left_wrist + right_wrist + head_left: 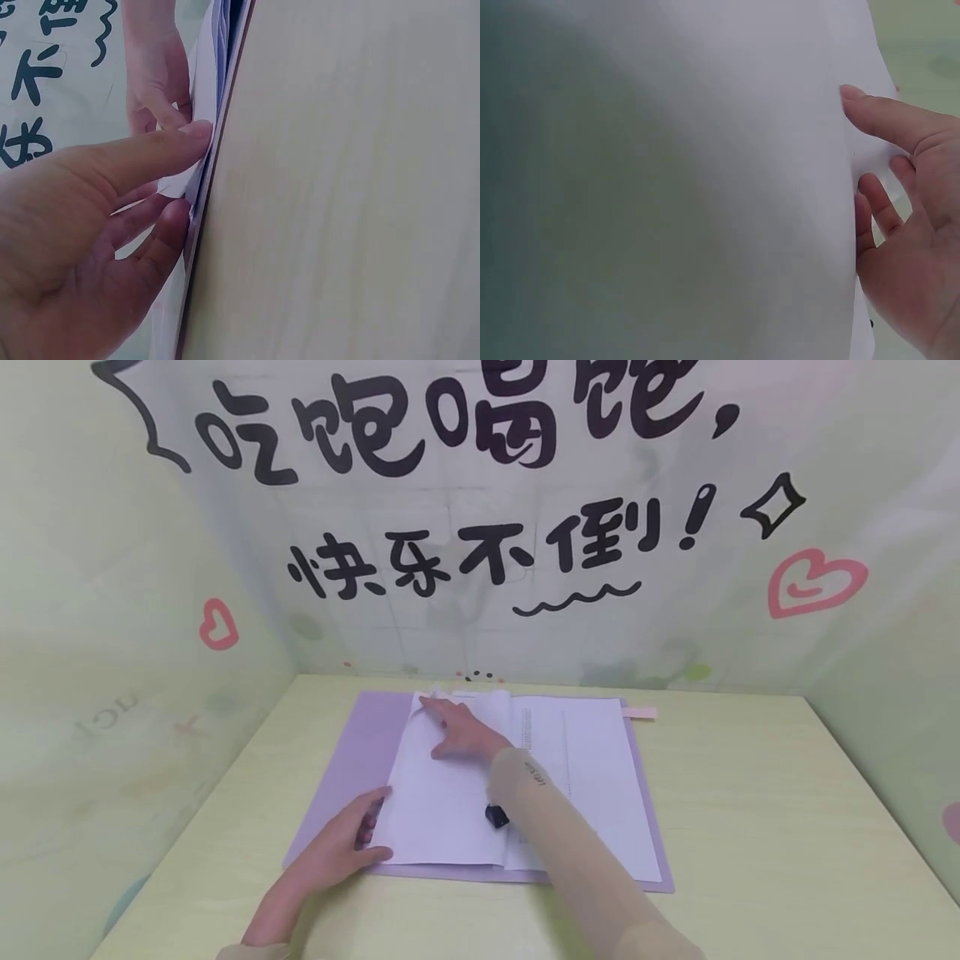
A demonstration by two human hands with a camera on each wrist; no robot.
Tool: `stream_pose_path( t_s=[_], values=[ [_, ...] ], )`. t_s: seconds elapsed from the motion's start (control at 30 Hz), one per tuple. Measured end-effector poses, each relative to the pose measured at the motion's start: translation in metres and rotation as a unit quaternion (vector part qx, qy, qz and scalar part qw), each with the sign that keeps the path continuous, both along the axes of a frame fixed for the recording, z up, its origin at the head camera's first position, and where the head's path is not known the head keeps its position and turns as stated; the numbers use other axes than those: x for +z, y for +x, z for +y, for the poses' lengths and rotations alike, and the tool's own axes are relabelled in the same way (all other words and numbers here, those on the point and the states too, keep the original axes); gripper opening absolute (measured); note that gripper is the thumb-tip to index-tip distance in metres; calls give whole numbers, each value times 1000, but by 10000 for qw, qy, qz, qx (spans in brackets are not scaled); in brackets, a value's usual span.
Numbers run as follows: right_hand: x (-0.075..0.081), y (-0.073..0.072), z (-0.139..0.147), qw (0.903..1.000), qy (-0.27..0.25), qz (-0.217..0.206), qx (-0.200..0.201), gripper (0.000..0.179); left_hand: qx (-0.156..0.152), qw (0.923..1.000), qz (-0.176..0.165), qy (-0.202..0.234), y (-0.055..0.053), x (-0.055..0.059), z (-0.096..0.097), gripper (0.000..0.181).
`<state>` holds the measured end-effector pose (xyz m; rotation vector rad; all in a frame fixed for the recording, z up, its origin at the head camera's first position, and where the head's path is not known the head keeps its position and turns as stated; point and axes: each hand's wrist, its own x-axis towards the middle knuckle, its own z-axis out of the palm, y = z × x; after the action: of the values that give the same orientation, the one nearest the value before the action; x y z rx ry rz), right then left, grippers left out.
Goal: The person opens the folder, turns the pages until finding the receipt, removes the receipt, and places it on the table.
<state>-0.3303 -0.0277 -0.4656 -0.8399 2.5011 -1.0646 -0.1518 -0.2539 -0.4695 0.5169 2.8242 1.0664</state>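
Note:
In the head view, a purple folder (pixel 360 760) lies spread on the table, with white sheets (pixel 442 810) turned over its left half. A printed page (pixel 596 777) shows on the right half. My right hand (pixel 465 731) reaches across to the upper left corner of the white sheets, where the paper lifts slightly; its thumb is spread away from the fingers. At the lower left edge rests my left hand (pixel 348 835), index finger and thumb touching the paper. The left wrist view shows its thumb (pixel 169 150) on the paper edges. Fingertips (pixel 866 184) of the right hand meet a sheet's edge.
A pink tab (pixel 640 712) sticks out past the folder's right side. The pale wooden table (pixel 750 827) extends around the folder. White printed walls (pixel 450 635) rise behind it and at both sides. A small black object (pixel 497 815) sits at my right forearm.

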Motion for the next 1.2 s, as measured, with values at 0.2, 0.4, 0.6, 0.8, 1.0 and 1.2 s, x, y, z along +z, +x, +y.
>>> stream_pose_path(
  t_s=[0.2,0.4,0.6,0.8,1.0,1.2],
  values=[
    [-1,2,-3,9997,152,-162,-116,103,-144,9995,272,23,0,-2,-2,65],
    [-5,-1,1,9994,354,-65,-12,88,-110,9987,438,-244,0,3,1,65],
    [-7,-2,7,9976,566,263,284,69,-115,9938,798,-762,0,3,4,65],
    [-5,-2,7,9938,828,453,588,61,-158,9914,978,-857,2,3,7,62],
    [-2,1,9,9913,1061,521,574,60,-208,9915,846,-968,2,3,9,61],
    [3,5,8,9919,1104,369,514,59,-107,9922,840,-913,2,3,10,64]
  ],
)
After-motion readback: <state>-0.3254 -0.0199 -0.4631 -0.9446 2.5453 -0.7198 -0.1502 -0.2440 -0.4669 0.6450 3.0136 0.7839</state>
